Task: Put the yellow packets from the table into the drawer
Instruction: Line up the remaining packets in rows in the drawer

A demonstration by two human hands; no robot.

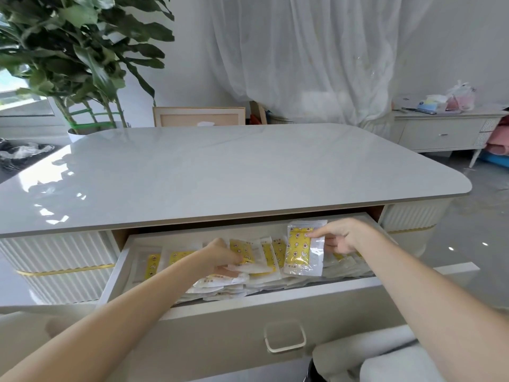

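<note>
— Nearest the camera, what shows in the head view?
— White pull-out drawer [220, 326] with a looped handle [285, 337], open under the glossy grey tabletop [234, 172].
— And the hands?
— Left hand [220, 256] grips flat yellow-and-clear plastic packets [264, 257] lying mid-drawer. To the right, right hand [341, 235] pinches one yellow star-printed packet [298, 249] upright over the pile.

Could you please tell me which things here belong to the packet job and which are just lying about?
Belong to the job: table; open drawer; yellow packets lying in it, some gripped by the left hand; packet pinched by the right hand.
Just lying about: plant; chair; curtain; sideboard with clutter on top.
</note>
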